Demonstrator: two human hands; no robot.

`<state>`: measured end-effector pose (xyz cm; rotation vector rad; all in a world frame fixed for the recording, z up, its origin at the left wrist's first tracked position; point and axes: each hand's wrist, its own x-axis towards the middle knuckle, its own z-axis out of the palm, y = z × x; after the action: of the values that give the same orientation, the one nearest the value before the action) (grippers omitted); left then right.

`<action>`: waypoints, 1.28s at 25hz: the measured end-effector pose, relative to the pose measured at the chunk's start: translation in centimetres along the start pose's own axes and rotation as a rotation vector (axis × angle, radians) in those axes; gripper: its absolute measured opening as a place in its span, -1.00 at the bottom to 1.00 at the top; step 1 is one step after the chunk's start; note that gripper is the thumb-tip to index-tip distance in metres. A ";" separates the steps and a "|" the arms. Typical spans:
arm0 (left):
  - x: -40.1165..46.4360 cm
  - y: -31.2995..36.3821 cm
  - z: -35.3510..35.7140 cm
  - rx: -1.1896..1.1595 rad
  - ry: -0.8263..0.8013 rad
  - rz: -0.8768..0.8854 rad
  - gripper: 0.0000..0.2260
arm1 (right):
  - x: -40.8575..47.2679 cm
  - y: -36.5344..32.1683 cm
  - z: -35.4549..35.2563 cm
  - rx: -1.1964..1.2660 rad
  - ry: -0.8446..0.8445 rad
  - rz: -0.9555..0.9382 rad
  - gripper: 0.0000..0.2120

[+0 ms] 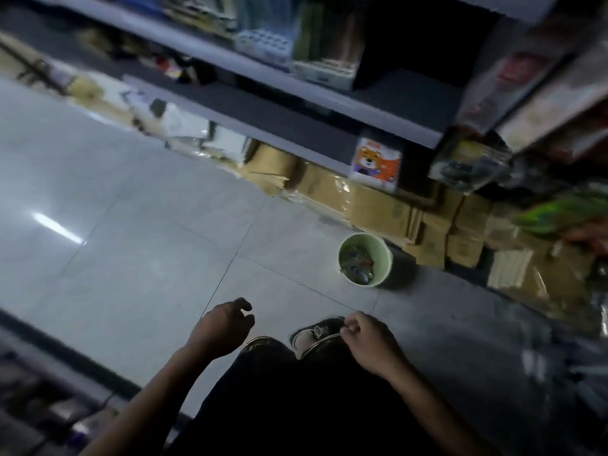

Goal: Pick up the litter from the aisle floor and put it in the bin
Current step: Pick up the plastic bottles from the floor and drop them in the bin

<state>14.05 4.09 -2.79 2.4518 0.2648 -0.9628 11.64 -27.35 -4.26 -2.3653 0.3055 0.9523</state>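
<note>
So the biggest thing here is the grey tiled aisle floor (131,225), shiny, with a streak of light glare on the left. Shelving (263,103) runs along the far side, stacked with blurry packaged goods, and flattened-looking cardboard boxes (378,209) line the floor under it. One pack (376,164) on the bottom shelf has a cartoon tiger or bear face on it, orange and purple; any writing on it is too smeared to read.

The bin (365,260) is a pale green round bucket standing upright on the floor just in front of the boxes, mouth facing up. It's partly filled with crumpled wrappers and bits of litter (357,263), a mixed heap with no clear long axis. No loose litter shows on the tiles.

Down low, dark trousers and a black-and-white lace-up shoe (316,335). The left hand (223,327) hangs over the floor with fingers loosely curled, gripping nothing I can see. The right hand (368,340) is curled tighter above the shoe; can't tell if it's holding anything. Hands are apart.
</note>
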 end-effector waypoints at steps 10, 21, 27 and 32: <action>-17.3 -18.5 3.6 -0.399 0.289 -0.401 -0.68 | -3.8 -13.0 8.1 -0.483 -0.177 -0.423 -0.77; -21.5 -20.5 5.0 -0.584 0.417 -0.637 -0.68 | -0.9 -21.3 9.4 -0.698 -0.340 -0.643 -0.69; -20.5 -19.0 5.1 -0.709 0.434 -0.790 -0.70 | 3.4 -27.3 9.4 -0.767 -0.426 -0.727 -0.66; -20.5 -20.0 5.3 -0.854 0.446 -0.899 -0.63 | 6.1 -35.9 11.3 -0.845 -0.478 -0.832 -0.63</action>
<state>-10.95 18.56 0.40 1.6469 1.6388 -0.3991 24.12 8.47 -0.09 -2.4030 -1.3916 1.2781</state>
